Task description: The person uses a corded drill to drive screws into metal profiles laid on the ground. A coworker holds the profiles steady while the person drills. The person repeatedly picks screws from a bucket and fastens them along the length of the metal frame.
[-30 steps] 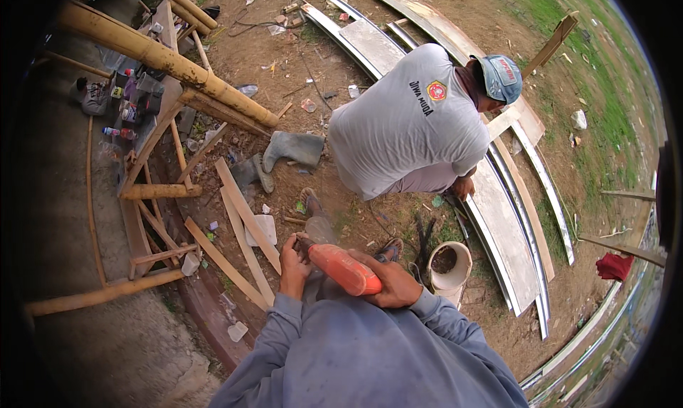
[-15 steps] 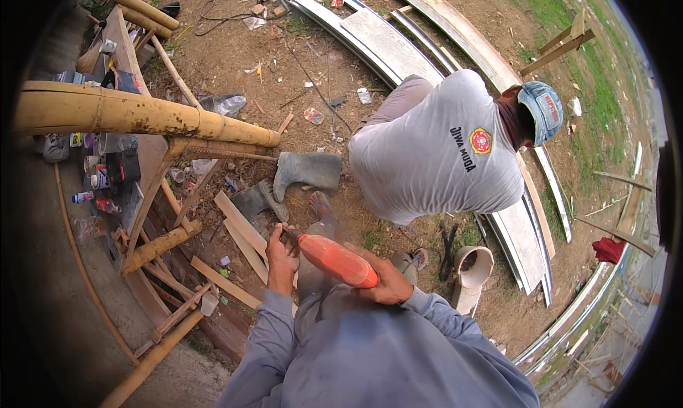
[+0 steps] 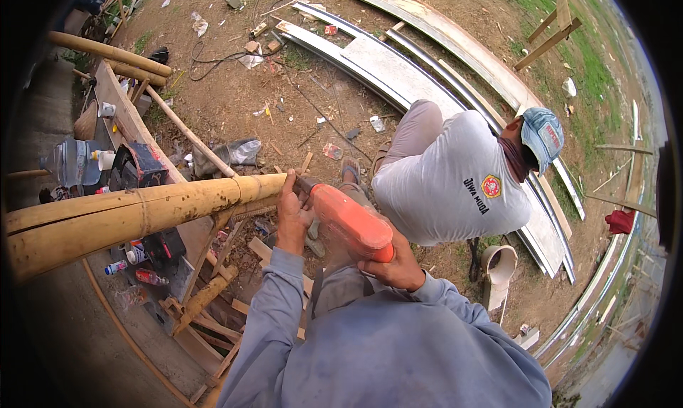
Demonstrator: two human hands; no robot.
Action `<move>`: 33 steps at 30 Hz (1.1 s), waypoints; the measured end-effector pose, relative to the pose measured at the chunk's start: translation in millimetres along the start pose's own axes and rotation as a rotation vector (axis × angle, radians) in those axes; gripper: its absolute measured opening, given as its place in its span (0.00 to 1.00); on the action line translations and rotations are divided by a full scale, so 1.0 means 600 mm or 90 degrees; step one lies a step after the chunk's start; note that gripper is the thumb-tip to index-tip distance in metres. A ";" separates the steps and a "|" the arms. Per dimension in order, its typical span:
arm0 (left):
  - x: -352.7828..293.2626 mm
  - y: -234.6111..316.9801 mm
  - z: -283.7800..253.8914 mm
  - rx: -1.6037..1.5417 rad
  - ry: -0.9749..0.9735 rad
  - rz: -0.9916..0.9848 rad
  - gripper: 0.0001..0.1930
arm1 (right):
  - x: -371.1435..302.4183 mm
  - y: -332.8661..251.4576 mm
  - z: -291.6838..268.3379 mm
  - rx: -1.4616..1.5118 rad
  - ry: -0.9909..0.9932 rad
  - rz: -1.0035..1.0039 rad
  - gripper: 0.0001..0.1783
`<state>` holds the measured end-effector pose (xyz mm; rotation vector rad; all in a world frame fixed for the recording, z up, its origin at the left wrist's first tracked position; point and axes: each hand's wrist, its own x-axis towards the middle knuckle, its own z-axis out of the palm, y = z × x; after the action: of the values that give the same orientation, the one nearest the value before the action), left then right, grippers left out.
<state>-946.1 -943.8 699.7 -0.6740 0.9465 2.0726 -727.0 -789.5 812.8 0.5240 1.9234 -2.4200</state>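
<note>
An orange power drill [image 3: 353, 221], its dark front end pointing up and left, is in front of my body. My right hand [image 3: 398, 266] is wrapped round its rear. The fingers of my left hand [image 3: 292, 216] are closed at the dark tip, where the small part between them is partly hidden. Just beyond that hand ends a thick bamboo pole [image 3: 149, 212], coming in from the left. I cannot tell whether the fingertips touch the pole.
A co-worker [image 3: 455, 180] in a grey shirt and blue cap bends over at the right, near long pale boards [image 3: 405, 73]. At the left, a wooden frame [image 3: 139, 120] stands by bottles and a water jug [image 3: 77, 162]. A beige pipe fitting [image 3: 498, 269] lies right.
My view has shifted, with the bamboo pole's end now close to my left hand. Both hands and the drill appear higher in the picture. The co-worker stays bent over.
</note>
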 end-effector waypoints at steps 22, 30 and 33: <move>0.978 0.182 0.506 0.275 0.090 -0.183 0.10 | 0.925 -0.119 -0.324 -0.113 0.292 0.118 0.53; 1.535 0.148 0.491 0.269 0.144 -0.288 0.10 | 1.400 0.145 -0.488 -0.075 0.392 0.205 0.52; 1.759 0.125 0.442 0.377 0.155 -0.316 0.10 | 1.575 0.276 -0.550 -0.109 0.407 0.283 0.52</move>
<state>-1660.6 -334.0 145.4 -0.7494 1.2989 1.2098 -1500.4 -328.6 345.6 1.6616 1.8765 -1.9176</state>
